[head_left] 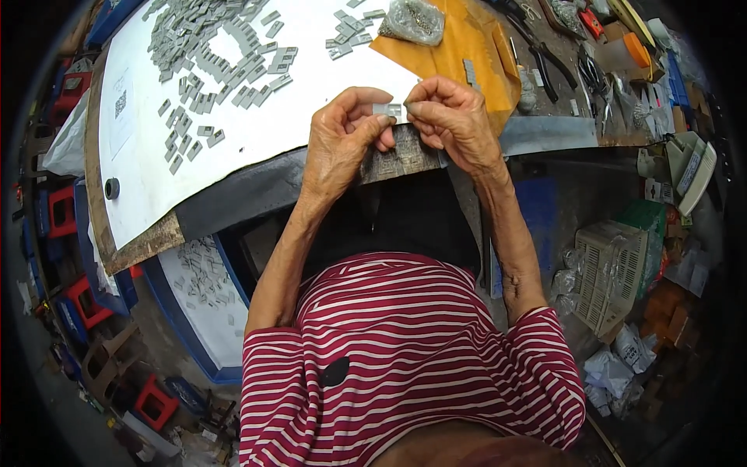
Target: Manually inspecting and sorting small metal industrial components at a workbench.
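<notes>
Between the thumb and fingers of my left hand (346, 136) is a small grey rectangular metal piece (387, 110), held above the table's near edge. My right hand (459, 124) is pinched close to the right end of that piece; whatever its fingertips hold is too small to make out. Many similar grey pieces (183, 39) lie heaped and scattered on the white sheet (257, 128) beyond my left hand. A clear bag of tiny parts (412, 21) rests on a yellow-brown envelope (467, 39) beyond my hands. One short grey strip (470, 71) lies on this envelope.
Black-handled pliers (545, 66) and other tools lie at the right of the table. A dark ring (112, 187) sits at the sheet's left edge. Below on the left stands a blue tray (194, 354) with more grey pieces. A beige plastic crate (611, 276) is at the right.
</notes>
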### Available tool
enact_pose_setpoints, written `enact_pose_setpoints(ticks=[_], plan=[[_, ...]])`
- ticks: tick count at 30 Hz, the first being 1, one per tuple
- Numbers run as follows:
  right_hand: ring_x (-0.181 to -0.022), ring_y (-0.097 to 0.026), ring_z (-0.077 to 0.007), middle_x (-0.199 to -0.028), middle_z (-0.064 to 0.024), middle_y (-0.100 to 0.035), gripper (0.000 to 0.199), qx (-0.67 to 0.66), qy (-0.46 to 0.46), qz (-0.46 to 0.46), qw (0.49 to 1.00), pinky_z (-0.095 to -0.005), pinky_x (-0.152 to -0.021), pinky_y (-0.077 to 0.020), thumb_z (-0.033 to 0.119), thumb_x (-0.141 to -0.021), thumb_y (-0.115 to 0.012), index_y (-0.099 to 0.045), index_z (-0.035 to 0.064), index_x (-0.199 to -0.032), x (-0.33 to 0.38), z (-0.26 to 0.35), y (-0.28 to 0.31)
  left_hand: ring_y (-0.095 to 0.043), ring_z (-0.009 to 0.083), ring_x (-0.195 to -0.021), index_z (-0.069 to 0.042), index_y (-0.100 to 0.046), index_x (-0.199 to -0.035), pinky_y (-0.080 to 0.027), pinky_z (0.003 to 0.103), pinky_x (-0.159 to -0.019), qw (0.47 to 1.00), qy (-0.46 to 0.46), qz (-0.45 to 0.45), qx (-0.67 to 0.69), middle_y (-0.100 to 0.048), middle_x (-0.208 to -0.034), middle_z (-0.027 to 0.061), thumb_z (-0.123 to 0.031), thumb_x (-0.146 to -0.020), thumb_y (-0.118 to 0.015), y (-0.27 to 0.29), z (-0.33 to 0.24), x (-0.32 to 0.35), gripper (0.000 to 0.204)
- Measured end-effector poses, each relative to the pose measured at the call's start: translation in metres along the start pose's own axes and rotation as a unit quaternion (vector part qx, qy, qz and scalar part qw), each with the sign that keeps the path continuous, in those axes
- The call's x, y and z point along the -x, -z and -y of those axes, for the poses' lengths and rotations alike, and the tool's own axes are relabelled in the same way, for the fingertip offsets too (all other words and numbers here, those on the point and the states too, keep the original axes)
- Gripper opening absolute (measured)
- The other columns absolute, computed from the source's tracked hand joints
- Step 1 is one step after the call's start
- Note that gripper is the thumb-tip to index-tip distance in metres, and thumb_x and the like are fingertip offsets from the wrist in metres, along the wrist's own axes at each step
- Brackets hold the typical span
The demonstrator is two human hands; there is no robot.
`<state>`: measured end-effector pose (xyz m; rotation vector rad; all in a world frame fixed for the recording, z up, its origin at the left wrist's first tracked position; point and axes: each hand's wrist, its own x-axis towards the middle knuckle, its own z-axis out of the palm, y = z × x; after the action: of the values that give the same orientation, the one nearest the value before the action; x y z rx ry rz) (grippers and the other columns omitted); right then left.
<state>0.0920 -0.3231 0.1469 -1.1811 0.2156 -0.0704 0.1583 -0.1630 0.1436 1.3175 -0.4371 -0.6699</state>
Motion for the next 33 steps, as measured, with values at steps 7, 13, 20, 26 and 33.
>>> enact_pose_setpoints(ticks=[7,13,20,26,33], plan=[[-0.054,-0.045,-0.0053,-0.07,-0.0058,-0.054,0.01,-0.011,0.011,0.003,1.0,-0.0152,-0.039,-0.0345,0.0,-0.081,-0.056,-0.055,-0.005,-0.089,0.004,-0.002,0.004,-0.056,0.007,-0.063,0.001,-0.054,-0.09,-0.047,0.018,-0.056,1.0,-0.019,-0.016,-0.005,-0.057,-0.074,0.0044,0.003,-0.082,-0.051,-0.008,-0.001,0.001,0.009],[-0.05,-0.047,-0.0049,-0.062,-0.0038,-0.053,0.009,-0.028,0.013,-0.006,1.0,-0.0153,-0.039,-0.0373,-0.001,-0.078,-0.058,-0.057,-0.0055,-0.085,0.008,-0.001,-0.004,-0.056,0.0069,-0.064,0.0,-0.052,-0.084,-0.046,0.019,-0.058,0.992,-0.086,-0.052,-0.076,-0.056,-0.073,0.0025,0.006,-0.081,-0.047,-0.012,0.005,0.003,0.009],[-0.05,-0.048,-0.0047,-0.063,-0.005,-0.056,0.009,0.006,0.002,-0.013,1.0,-0.0158,-0.039,-0.0374,-0.001,-0.077,-0.057,-0.057,-0.0061,-0.085,0.011,-0.003,-0.006,-0.059,0.0086,-0.067,0.002,-0.054,-0.085,-0.048,0.019,-0.062,0.995,-0.057,-0.064,-0.051,-0.059,-0.074,0.0044,0.005,-0.081,-0.048,-0.02,0.006,0.005,0.008],[-0.049,-0.048,-0.0039,-0.063,-0.0036,-0.056,0.009,0.06,0.024,-0.041,0.997,-0.0155,-0.039,-0.0371,0.0,-0.076,-0.057,-0.058,-0.005,-0.084,0.009,-0.005,0.001,-0.061,0.0112,-0.073,0.004,-0.057,-0.095,-0.049,0.02,-0.066,0.999,-0.011,-0.037,-0.036,-0.062,-0.081,0.0088,0.004,-0.081,-0.05,-0.02,0.002,0.009,0.015],[-0.049,-0.048,-0.0032,-0.063,-0.0011,-0.055,0.008,0.077,0.024,-0.052,0.995,-0.0151,-0.04,-0.0368,0.0,-0.076,-0.059,-0.059,-0.0035,-0.083,0.011,-0.005,-0.001,-0.061,0.0119,-0.076,0.004,-0.057,-0.098,-0.05,0.021,-0.07,0.999,-0.019,-0.042,0.018,-0.062,-0.084,0.0093,0.005,-0.081,-0.051,-0.019,0.007,0.008,0.018]])
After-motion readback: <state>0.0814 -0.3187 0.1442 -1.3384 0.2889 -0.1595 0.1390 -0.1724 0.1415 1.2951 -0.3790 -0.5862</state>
